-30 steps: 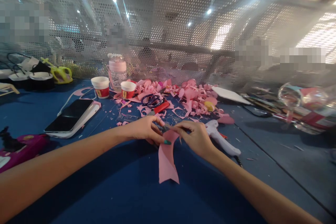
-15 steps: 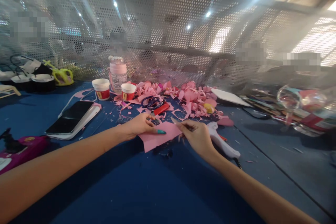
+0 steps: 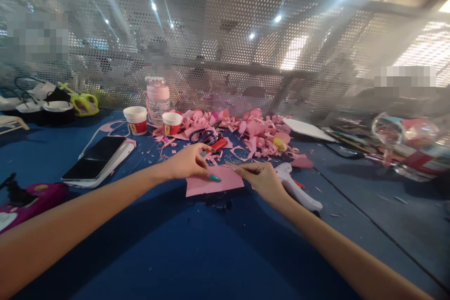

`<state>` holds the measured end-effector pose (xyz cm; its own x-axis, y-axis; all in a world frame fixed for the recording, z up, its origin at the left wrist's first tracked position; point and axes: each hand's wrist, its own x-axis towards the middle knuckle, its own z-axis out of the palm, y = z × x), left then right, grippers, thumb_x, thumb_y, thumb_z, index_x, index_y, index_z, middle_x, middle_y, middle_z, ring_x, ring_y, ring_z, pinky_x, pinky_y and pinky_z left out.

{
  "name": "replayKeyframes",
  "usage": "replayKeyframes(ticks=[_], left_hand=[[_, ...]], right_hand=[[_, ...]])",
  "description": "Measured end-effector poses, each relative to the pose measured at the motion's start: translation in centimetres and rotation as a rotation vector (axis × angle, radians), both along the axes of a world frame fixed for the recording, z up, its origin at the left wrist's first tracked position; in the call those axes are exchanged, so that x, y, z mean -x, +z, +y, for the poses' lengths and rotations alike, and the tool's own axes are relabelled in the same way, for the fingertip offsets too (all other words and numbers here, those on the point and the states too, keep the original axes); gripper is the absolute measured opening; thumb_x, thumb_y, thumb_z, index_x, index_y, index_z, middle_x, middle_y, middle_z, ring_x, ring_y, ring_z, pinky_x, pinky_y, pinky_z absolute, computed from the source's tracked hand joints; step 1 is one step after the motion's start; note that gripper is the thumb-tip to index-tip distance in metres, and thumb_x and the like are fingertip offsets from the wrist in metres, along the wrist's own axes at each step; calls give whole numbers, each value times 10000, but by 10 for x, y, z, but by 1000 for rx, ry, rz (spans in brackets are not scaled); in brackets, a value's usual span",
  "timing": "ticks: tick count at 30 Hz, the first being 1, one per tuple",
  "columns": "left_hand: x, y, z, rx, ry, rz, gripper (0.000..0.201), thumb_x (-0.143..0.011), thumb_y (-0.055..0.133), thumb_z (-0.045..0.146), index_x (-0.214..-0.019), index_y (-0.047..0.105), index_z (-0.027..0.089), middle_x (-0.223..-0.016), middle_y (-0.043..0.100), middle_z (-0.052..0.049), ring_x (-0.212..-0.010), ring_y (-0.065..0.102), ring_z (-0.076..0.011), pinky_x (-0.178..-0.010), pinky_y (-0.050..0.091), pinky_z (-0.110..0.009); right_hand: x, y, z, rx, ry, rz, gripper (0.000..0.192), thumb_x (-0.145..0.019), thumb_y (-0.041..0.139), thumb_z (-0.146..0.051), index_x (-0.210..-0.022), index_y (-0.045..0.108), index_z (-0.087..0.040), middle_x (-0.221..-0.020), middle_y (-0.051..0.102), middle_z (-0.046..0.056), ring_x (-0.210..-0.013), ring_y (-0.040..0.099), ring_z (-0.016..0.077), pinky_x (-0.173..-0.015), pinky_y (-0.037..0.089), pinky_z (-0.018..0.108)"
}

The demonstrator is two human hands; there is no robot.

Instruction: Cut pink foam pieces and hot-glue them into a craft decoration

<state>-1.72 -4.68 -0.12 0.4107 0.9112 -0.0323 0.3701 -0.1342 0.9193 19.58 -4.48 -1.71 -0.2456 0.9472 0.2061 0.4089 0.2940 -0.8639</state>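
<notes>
A rectangular sheet of pink paper (image 3: 225, 185) is held between both hands, just above the blue table (image 3: 211, 248). My left hand (image 3: 188, 161) has its thumb, with a long green nail, pressed on the paper's near face. Its index finger is raised off the sheet, and the other fingers are hidden behind. My right hand (image 3: 262, 179) pinches the paper near its upper right edge, fingertips close together. Beyond the hands lie red-handled scissors or a similar red tool (image 3: 218, 144) and a heap of pink paper scraps (image 3: 256, 131).
A white glue gun (image 3: 298, 190) lies beside my right wrist. Left are a phone (image 3: 94, 158), paper cups (image 3: 135, 119) and a pink-lidded bottle (image 3: 158, 98). A purple tool (image 3: 38, 199) is at far left, a clear plastic bottle (image 3: 418, 150) at far right. Perforated metal panel (image 3: 225, 42) stands behind.
The pink sheet has turned from slanted to nearly level. My left index finger has lifted away from it, and my right fingertips have shifted slightly left along its upper edge.
</notes>
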Motion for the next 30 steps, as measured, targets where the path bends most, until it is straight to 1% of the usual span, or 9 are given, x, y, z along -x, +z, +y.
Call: replayKeyframes(ticks=[2,6,9,14,20,22,24,27,30], left_hand=[[0,1,0,3,-18,4,823,-495,780,329,-1185,388,111,-655,648,-30,-633,586,-174,-617,404,-277],[0,1,0,19,-28,-2,810,-502,777,317,-1182,388,110,-638,637,-17,-605,571,-156,-595,395,-263],[1,-2,3,24,-52,-16,752,-508,776,302,-1149,431,116,-627,631,-12,-588,564,-145,-584,389,-253],[2,-4,6,-3,-82,-19,626,-510,775,287,-1059,526,117,-576,610,5,-560,549,-128,-566,381,-234],[3,-3,5,-23,-90,-12,543,-545,759,286,-1044,602,143,-589,617,8,-570,544,-116,-592,391,-237],[3,-4,5,-25,-94,-12,492,-568,746,295,-1027,629,160,-635,641,-6,-591,551,-119,-595,398,-240],[3,-5,5,-25,-100,-16,420,-598,725,320,-986,656,175,-751,680,-33,-653,574,-134,-626,418,-253],[2,-7,6,-50,-86,-27,347,-629,700,350,-945,676,208,-937,684,-42,-815,597,-168,-746,434,-282],[1,-7,5,-74,-40,-33,329,-645,684,367,-941,675,224,-994,672,-32,-937,582,-192,-836,415,-301]], right_hand=[[0,1,0,6,5,-15,268,-662,627,-401,-681,723,-151,-443,472,-37,-397,280,45,-389,218,212],[-2,1,2,-8,37,-38,267,-676,616,-396,-697,714,-148,-455,450,-40,-399,258,42,-391,204,216],[-2,-1,4,-18,64,-34,254,-681,612,-385,-674,699,-146,-466,458,-37,-410,274,47,-406,228,218],[-2,-3,5,-24,101,22,248,-675,611,-384,-621,661,-148,-541,527,-13,-489,385,76,-463,295,221],[-6,-2,8,6,117,-4,280,-682,598,-410,-623,662,-144,-504,496,-26,-460,361,67,-453,291,218],[-7,-2,9,13,125,-4,284,-683,597,-414,-612,661,-146,-496,483,-32,-454,352,63,-450,289,216],[-7,-2,9,21,115,12,277,-671,610,-412,-596,658,-150,-489,485,-34,-449,357,62,-449,292,214],[-5,-3,9,52,70,84,251,-620,661,-401,-577,654,-154,-478,509,-32,-456,402,71,-458,319,216],[-4,-6,9,145,24,234,252,-597,682,-403,-676,674,-164,-562,603,-8,-504,494,96,-501,383,227]])
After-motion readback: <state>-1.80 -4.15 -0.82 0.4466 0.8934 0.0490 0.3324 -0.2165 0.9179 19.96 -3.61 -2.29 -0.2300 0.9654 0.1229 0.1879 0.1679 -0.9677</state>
